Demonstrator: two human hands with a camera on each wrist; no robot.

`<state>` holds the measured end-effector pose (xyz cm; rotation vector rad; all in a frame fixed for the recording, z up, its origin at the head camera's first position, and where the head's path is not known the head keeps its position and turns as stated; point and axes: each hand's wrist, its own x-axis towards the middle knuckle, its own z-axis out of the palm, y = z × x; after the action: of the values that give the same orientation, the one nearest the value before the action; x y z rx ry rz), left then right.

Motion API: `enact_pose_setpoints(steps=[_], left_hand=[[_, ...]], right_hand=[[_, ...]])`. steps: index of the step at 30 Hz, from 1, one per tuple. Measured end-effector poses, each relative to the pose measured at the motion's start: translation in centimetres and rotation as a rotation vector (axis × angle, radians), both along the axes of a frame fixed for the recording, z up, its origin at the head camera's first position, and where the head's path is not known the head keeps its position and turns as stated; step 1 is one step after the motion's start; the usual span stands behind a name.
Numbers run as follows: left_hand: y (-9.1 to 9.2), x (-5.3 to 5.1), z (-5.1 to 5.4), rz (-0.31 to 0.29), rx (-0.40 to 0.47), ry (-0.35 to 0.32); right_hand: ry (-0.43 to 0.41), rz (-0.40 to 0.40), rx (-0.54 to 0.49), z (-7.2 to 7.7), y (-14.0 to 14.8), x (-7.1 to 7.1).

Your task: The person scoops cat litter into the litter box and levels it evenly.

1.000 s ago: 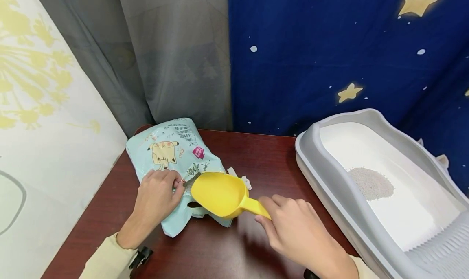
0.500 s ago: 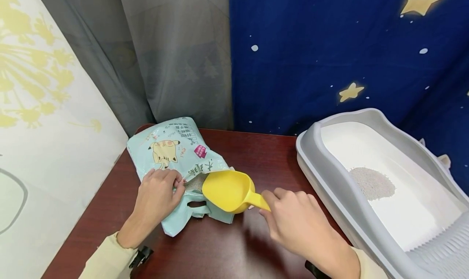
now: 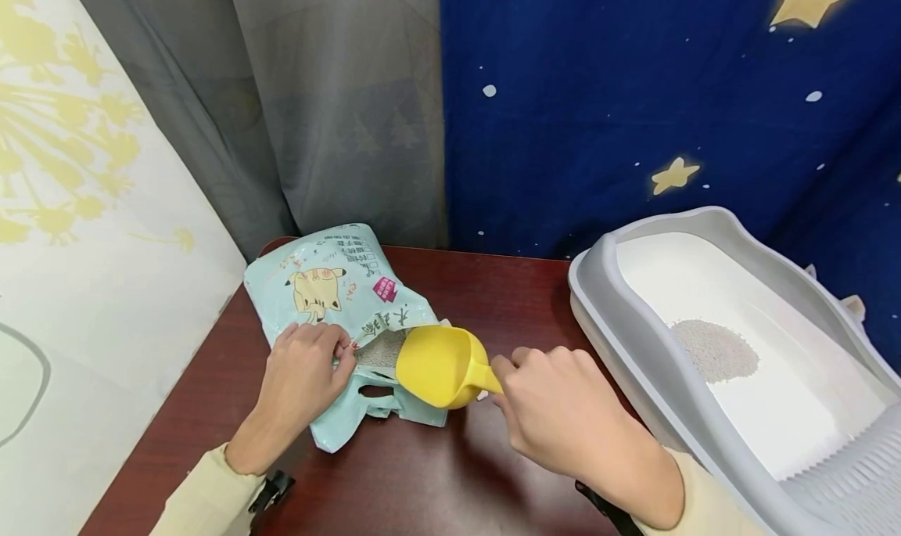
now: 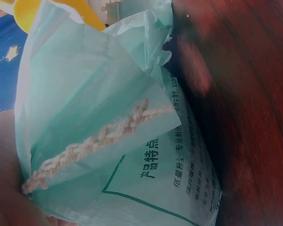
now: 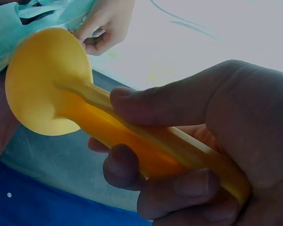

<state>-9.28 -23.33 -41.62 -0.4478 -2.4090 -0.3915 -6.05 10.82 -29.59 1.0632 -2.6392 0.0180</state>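
A light blue bag [image 3: 331,278] lies on the table, its torn mouth showing grey granules [image 3: 382,350]. My left hand [image 3: 303,387] pinches the bag's edge beside that opening. In the left wrist view the bag [image 4: 80,94] fills much of the frame, with a twisted cord [image 4: 94,143] across it. With my right hand [image 3: 563,415] I grip the handle of a yellow scoop [image 3: 436,364], whose bowl stands at the right side of the bag's mouth. The right wrist view shows fingers and thumb wrapped round the scoop's handle [image 5: 146,146]; part of the bowl's inside is hidden.
A grey-rimmed white litter tray [image 3: 619,325] stands at the right, with a small heap of granules [image 3: 714,352] on its floor. Grey and blue curtains [image 3: 563,113] hang behind the dark red table [image 3: 493,285]. A patterned white surface [image 3: 84,301] borders the left side.
The scoop has moved right from over the bag's mouth to its right edge and tilted, leaving more of the granules visible. My left hand has stayed in place.
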Motion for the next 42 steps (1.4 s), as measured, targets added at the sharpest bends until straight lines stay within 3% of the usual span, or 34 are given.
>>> enact_pose_setpoints(steps=[10, 25, 34, 42], left_hand=[[0.1, 0.0, 0.0, 0.002, -0.001, -0.001], [0.3, 0.0, 0.0, 0.013, 0.012, -0.020], [0.2, 0.1, -0.1, 0.011, 0.010, -0.015], [0.2, 0.0, -0.2, 0.002, 0.019, -0.014]], right_hand=[[-0.153, 0.043, -0.028, 1.2, -0.3, -1.4], [-0.210, 0.010, -0.021, 1.4, -1.6, -2.0], [-0.232, -0.015, -0.032, 0.5, -2.5, -1.8], [-0.208, -0.048, -0.038, -1.3, -3.2, -1.5]])
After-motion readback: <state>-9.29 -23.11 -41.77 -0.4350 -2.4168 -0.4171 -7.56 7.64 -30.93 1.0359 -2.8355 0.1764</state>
